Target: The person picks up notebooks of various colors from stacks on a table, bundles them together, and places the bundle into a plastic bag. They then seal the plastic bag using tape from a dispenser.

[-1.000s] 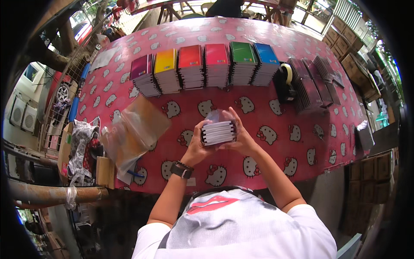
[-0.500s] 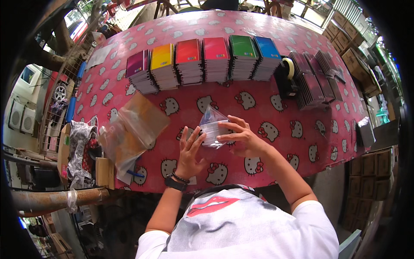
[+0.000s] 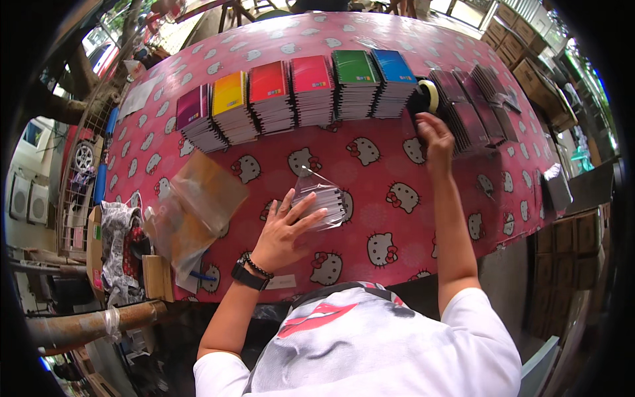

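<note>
A clear plastic bag (image 3: 311, 177) lies on the table in front of me, wrapped about a small white stack (image 3: 331, 206) with dark marks along its right side. My left hand (image 3: 288, 228) rests on the stack's left part, fingers stretched out and spread. Farther right, my right hand (image 3: 436, 140) is at the near end of a black tape dispenser (image 3: 417, 102) carrying a pale yellow tape roll (image 3: 432, 96). Its fingers are bent together; whatever they may pinch is too small to make out.
Stacks of spiral notebooks stand in a row beyond the bag: purple (image 3: 192, 109), yellow (image 3: 229, 94), red (image 3: 268, 81), pink (image 3: 311, 74), green (image 3: 356, 68) and blue (image 3: 393, 66). Dark purple notebooks (image 3: 466, 112) fill the right. Plastic bags (image 3: 205, 192) lie left, near a blue pen (image 3: 204, 276).
My right hand has left the wrapped stack and moved far right to the tape dispenser. My left hand has come over the stack and lies on it. The whole view has shifted slightly.
</note>
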The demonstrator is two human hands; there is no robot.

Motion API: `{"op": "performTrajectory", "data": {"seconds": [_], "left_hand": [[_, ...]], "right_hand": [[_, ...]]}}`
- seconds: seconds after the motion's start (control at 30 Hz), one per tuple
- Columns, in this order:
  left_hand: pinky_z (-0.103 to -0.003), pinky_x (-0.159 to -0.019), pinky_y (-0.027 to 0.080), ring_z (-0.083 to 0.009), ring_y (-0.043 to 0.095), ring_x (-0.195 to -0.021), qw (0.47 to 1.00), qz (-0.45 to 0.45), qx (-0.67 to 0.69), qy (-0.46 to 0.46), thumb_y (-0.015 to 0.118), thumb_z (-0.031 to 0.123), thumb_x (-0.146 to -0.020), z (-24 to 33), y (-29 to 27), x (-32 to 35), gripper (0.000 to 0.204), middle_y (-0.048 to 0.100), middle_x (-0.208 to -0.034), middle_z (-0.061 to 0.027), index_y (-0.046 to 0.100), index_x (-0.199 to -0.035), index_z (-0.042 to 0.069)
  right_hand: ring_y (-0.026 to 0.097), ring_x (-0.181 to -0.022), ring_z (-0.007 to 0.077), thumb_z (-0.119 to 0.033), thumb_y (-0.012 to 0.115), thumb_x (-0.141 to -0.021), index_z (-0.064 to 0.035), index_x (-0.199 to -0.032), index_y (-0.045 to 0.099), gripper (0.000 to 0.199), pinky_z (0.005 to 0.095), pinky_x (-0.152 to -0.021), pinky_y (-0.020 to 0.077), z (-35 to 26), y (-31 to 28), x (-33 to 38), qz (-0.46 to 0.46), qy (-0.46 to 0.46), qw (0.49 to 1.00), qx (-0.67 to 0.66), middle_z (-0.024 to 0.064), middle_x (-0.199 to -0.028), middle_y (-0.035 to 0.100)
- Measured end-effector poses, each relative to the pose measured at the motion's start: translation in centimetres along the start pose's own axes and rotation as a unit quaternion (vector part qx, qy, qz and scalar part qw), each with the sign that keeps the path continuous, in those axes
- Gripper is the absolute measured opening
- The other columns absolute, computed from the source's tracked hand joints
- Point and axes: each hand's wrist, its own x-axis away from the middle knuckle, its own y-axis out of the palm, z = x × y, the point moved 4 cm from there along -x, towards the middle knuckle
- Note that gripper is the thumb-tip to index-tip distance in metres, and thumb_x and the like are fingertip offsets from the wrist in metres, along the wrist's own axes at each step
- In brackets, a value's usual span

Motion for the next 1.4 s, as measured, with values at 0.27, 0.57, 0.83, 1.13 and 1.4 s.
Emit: {"op": "performTrajectory", "data": {"seconds": [0.27,0.57,0.83,1.13,1.4], "left_hand": [[-0.044,-0.101,0.037,-0.0360,0.035,-0.126,0.997,0.040,0.044,0.038,0.069,0.006,-0.055,0.1,0.0,-0.4,0.080,0.033,-0.142,-0.0053,0.046,-0.130,0.025],[-0.044,-0.100,0.038,-0.0360,0.039,-0.124,0.997,0.045,0.040,0.045,0.065,0.003,-0.055,0.2,0.1,-0.6,0.080,0.035,-0.141,-0.0061,0.047,-0.130,0.025],[-0.045,-0.099,0.038,-0.0370,0.038,-0.124,0.998,0.020,0.042,0.031,0.068,0.004,-0.054,-0.4,-0.2,0.1,0.085,0.032,-0.143,-0.0041,0.044,-0.131,0.029],[-0.049,-0.103,0.031,-0.0375,0.029,-0.130,0.999,-0.028,0.007,0.040,0.076,0.017,-0.057,-0.1,-0.5,-0.4,0.088,0.019,-0.148,-0.0101,0.038,-0.136,0.027],[-0.053,-0.109,0.005,-0.0355,-0.003,-0.138,0.989,0.125,-0.034,-0.069,0.077,0.033,-0.064,-1.5,-0.3,2.1,0.079,0.010,-0.151,-0.0096,0.042,-0.134,0.027]], "right_hand": [[0.060,-0.093,0.0327,-0.035,0.062,-0.079,-0.0027,-0.092,0.068,0.035,0.0404,-0.084,0.0453,8.2,-8.1,-9.8,0.106,0.081,0.876,0.463,0.0200,-0.096,0.063],[0.045,-0.054,0.0048,-0.024,0.065,-0.083,-0.0015,-0.076,0.066,0.023,0.0244,-0.048,0.0353,7.4,-11.5,-5.1,0.158,0.005,0.935,0.317,-0.0005,-0.059,0.056],[0.044,-0.052,0.0019,-0.024,0.061,-0.085,-0.0094,-0.091,0.063,0.016,0.0175,-0.040,0.0316,8.4,1.6,0.3,-0.165,0.311,0.933,0.073,-0.0039,-0.072,0.057],[0.065,-0.080,0.0262,-0.049,0.070,-0.068,-0.0035,-0.079,0.068,0.047,0.0344,-0.069,0.0513,-5.6,16.9,10.4,-0.467,-0.042,0.692,0.549,0.0118,-0.080,0.067],[0.062,-0.080,0.0250,-0.038,0.080,-0.057,-0.0074,-0.076,0.068,0.038,0.0362,-0.072,0.0481,-6.0,9.7,8.4,-0.450,-0.044,0.724,0.521,0.0071,-0.080,0.066]]}}
